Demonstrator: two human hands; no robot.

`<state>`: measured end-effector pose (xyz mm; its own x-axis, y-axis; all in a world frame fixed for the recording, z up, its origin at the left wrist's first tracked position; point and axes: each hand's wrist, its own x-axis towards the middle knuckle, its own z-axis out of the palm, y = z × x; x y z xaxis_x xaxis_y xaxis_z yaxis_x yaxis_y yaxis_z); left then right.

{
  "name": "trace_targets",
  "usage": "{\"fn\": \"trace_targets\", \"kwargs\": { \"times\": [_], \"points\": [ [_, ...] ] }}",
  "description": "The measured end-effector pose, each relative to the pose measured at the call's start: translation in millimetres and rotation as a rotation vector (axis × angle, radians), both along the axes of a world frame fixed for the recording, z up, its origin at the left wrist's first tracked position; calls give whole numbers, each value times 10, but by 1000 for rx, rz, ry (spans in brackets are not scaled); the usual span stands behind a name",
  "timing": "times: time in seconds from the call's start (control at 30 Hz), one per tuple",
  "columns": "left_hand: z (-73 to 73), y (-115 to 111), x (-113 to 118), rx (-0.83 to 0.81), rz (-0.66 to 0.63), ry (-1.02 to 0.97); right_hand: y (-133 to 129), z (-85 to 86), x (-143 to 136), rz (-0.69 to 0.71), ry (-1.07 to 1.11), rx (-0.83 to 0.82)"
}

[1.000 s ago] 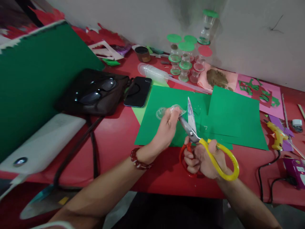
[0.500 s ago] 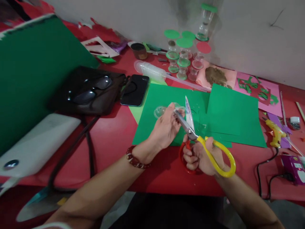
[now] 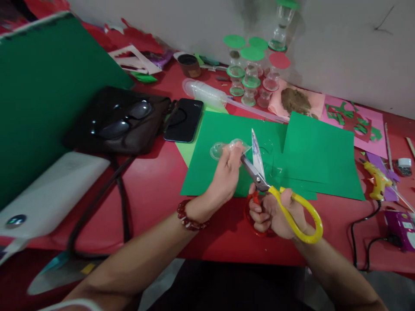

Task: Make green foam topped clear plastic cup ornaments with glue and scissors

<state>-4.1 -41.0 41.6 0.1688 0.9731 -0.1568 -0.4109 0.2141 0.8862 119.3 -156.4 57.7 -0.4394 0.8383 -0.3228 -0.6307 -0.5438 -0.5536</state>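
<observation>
My left hand [image 3: 227, 175] pinches a clear plastic lid [image 3: 238, 146] above the green paper [image 3: 201, 172]. Another clear round lid [image 3: 216, 151] shows just left of my fingers. In my right hand [image 3: 275, 214] are scissors [image 3: 259, 179] with one yellow and one red handle; their blades are spread apart and point up and away from me. The lower blade's tip lies at the lid, partly hidden by my left fingers. I cannot tell whether the blade touches the plastic.
A black phone [image 3: 184, 120] and a dark bag [image 3: 129, 116] with glasses lie left. Behind stand several clear cup towers [image 3: 251, 82] with green or red discs, beside brown sand [image 3: 295, 101] on pink paper. A yellow glue gun [image 3: 376, 179] with its cord lies right.
My left hand has turned, its back now more toward me, and the lid in it has tilted up into view. The scissors stay spread and almost still.
</observation>
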Motion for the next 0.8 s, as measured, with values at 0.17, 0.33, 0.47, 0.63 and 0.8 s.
{"fn": "trace_targets", "kwargs": {
  "times": [0.17,0.33,0.47,0.63,0.8],
  "points": [
    [37,4,12,-14,-6,-9,9,18,7,23,9,-14],
    [65,30,14,-166,-73,-71,10,43,2,-29,-45,-23],
    [37,28,15,7,33,-2,0,47,-9,-7,-53,-4],
    [38,22,29,-155,-62,-70,0,21,-4,-26,-33,0],
    [47,25,39,-21,28,-24,10,0,13,13,8,21]
  ]
}}
